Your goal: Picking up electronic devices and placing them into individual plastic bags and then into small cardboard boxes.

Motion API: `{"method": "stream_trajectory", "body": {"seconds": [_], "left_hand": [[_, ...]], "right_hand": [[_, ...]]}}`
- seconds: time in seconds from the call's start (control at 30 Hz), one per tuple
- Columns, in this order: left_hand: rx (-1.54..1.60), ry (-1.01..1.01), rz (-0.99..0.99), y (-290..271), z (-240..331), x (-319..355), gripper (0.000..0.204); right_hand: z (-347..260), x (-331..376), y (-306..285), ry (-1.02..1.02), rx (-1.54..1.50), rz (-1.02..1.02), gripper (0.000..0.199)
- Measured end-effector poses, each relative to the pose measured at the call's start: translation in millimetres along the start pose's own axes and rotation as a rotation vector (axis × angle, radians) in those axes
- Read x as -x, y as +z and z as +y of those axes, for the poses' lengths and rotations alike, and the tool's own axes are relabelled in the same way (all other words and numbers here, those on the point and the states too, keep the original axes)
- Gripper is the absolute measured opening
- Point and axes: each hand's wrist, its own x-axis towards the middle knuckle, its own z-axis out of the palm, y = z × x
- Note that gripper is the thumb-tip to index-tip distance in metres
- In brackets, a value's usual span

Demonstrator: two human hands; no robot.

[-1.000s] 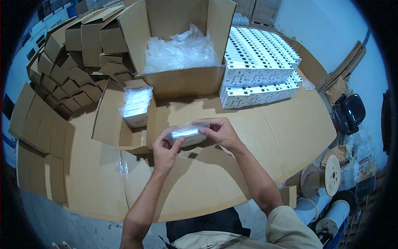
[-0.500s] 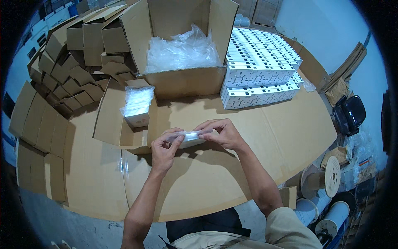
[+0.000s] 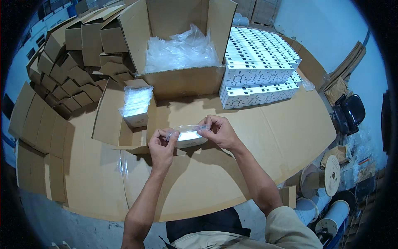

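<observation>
Both my hands hold a small white box wrapped in a clear plastic bag [image 3: 188, 137] just above the cardboard-covered table [image 3: 265, 137]. My left hand [image 3: 161, 145] pinches its left end, and my right hand [image 3: 219, 130] grips its right end from above. Just left of my hands stands a small open carton [image 3: 137, 108] packed with more bagged white items, resting on a flattened cardboard sheet.
A large open cardboard box [image 3: 182, 79] lined with clear plastic stands behind my hands. Stacked rows of white boxes [image 3: 257, 66] lie to its right. Folded empty cartons [image 3: 78, 54] pile up at left. Cable spools [image 3: 331, 182] and a black chair [image 3: 348, 112] stand right of the table.
The bagged box has dropped slightly toward me and my fingers have shifted along its ends. Everything else stays put.
</observation>
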Motion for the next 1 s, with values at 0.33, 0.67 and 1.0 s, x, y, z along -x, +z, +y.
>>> {"method": "stream_trajectory", "body": {"seconds": [0.33,0.67,1.0], "left_hand": [[0.077,-0.024,0.031,6.0,-2.6,-4.0,0.021],[0.034,-0.055,-0.02,-0.4,-2.2,-4.3,0.024],[0.013,0.066,0.03,5.3,-0.6,1.4,0.036]], "right_hand": [[-14.7,3.3,-3.7,-0.246,0.023,-0.04,0.028],[-18.5,3.1,-7.7,-0.21,0.383,-0.112,0.026],[-21.3,3.9,-7.2,-0.157,0.45,-0.073,0.034]]}}
